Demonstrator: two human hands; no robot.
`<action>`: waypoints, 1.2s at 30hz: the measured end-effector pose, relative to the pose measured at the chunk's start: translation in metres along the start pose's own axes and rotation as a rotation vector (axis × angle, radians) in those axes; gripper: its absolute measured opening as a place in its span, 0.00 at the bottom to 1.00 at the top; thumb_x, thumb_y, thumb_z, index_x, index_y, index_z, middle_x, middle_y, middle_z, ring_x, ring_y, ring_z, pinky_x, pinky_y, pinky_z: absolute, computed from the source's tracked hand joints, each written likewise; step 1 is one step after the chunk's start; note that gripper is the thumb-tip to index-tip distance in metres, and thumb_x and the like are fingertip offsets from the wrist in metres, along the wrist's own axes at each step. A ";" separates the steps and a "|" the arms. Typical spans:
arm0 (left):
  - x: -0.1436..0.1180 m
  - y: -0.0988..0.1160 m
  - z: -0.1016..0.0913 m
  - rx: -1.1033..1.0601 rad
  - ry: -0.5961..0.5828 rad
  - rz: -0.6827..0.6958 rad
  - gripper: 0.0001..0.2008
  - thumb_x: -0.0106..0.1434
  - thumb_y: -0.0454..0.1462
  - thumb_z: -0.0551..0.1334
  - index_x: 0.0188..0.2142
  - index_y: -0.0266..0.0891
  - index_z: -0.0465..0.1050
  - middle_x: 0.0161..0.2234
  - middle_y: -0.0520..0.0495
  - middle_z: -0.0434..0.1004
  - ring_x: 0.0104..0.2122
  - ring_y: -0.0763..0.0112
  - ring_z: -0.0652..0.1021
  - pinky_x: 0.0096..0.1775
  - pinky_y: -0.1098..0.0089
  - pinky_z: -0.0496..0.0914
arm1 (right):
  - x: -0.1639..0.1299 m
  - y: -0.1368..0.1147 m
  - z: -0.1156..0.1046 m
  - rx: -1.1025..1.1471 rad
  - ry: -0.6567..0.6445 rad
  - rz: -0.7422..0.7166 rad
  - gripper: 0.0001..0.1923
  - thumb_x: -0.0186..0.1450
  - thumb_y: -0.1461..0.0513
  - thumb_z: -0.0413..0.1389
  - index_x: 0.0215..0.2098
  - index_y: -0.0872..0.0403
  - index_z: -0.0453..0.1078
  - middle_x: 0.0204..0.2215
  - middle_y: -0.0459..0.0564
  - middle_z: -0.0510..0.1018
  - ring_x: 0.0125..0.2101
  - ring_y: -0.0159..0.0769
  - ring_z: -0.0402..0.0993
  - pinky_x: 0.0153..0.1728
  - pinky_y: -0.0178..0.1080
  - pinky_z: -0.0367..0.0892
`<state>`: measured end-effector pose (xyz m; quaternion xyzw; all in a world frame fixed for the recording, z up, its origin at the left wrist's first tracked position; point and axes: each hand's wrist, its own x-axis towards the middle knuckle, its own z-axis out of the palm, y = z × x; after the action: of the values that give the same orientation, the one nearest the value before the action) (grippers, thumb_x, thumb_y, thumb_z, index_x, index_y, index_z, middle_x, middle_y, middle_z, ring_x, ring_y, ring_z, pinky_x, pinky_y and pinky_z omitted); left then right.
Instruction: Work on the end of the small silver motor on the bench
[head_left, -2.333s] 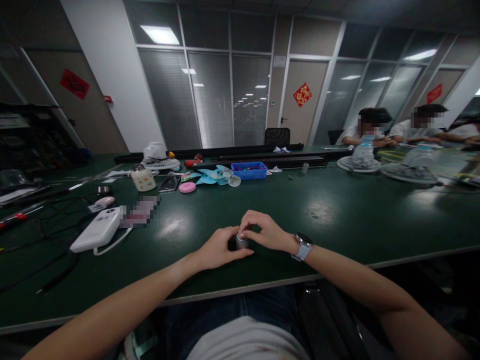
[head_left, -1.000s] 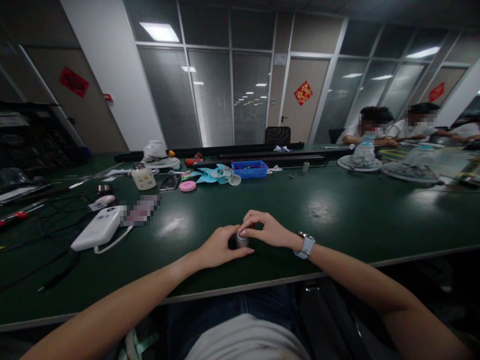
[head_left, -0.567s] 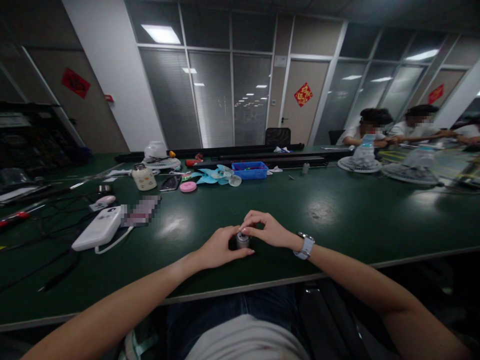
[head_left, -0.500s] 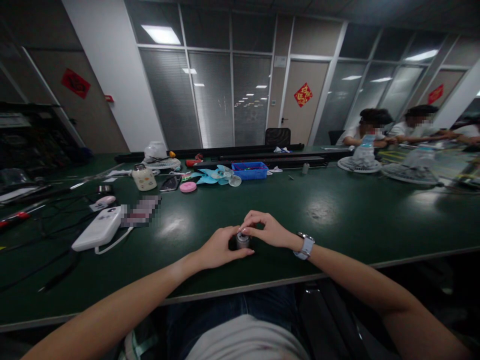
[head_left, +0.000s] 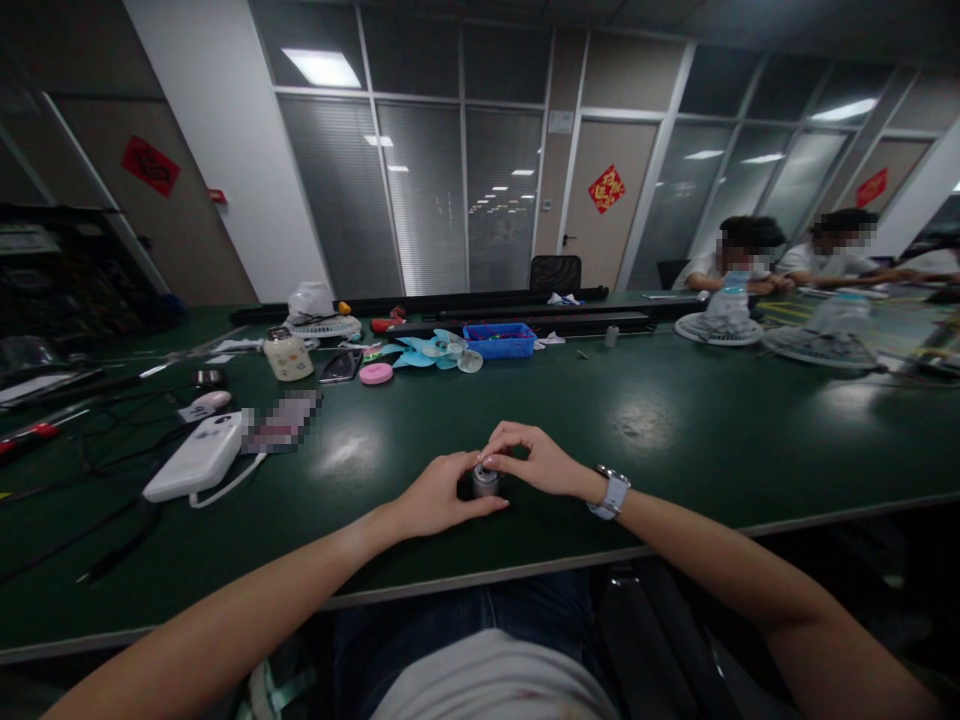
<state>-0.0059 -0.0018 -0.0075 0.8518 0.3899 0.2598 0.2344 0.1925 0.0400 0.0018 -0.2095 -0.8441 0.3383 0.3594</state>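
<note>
A small grey metal cylinder [head_left: 484, 482] stands on the dark green table [head_left: 675, 430] near its front edge. My left hand [head_left: 435, 496] wraps around its left side and base. My right hand [head_left: 529, 458], with a watch on the wrist, pinches the top of the cylinder with its fingertips. Most of the cylinder is hidden by my fingers.
A white power bank [head_left: 196, 455] with a cable and black wires lie at the left. A cream jar [head_left: 287, 355], pink disc [head_left: 376, 373], teal fan blade [head_left: 435, 352] and blue tray [head_left: 499, 340] sit further back. Other people work with fan grilles [head_left: 718, 328] at the far right.
Nearly nothing has moved. My right hand's fingers have shifted slightly on top of the cylinder, and both hands stay on it.
</note>
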 end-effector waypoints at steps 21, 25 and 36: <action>-0.001 -0.003 0.001 0.088 0.003 0.055 0.28 0.60 0.50 0.65 0.54 0.35 0.68 0.43 0.41 0.77 0.40 0.60 0.77 0.43 0.64 0.70 | -0.001 -0.008 0.000 -0.062 0.011 -0.051 0.07 0.65 0.60 0.59 0.38 0.55 0.78 0.33 0.49 0.74 0.35 0.33 0.72 0.38 0.37 0.67; -0.001 -0.004 0.002 0.091 0.001 0.065 0.29 0.59 0.50 0.65 0.55 0.36 0.67 0.45 0.41 0.77 0.42 0.59 0.77 0.45 0.63 0.70 | -0.001 -0.008 0.000 -0.070 0.009 -0.047 0.08 0.66 0.58 0.59 0.38 0.54 0.78 0.32 0.49 0.75 0.35 0.34 0.72 0.38 0.37 0.67; -0.001 -0.004 0.001 0.090 -0.001 0.052 0.28 0.59 0.49 0.65 0.54 0.37 0.68 0.46 0.41 0.77 0.43 0.58 0.77 0.46 0.62 0.69 | -0.002 -0.005 0.000 -0.096 0.015 -0.054 0.09 0.66 0.57 0.58 0.39 0.54 0.77 0.32 0.49 0.75 0.35 0.34 0.72 0.38 0.37 0.67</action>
<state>-0.0079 -0.0008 -0.0111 0.8714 0.3790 0.2473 0.1891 0.1931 0.0358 0.0042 -0.2061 -0.8618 0.2862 0.3645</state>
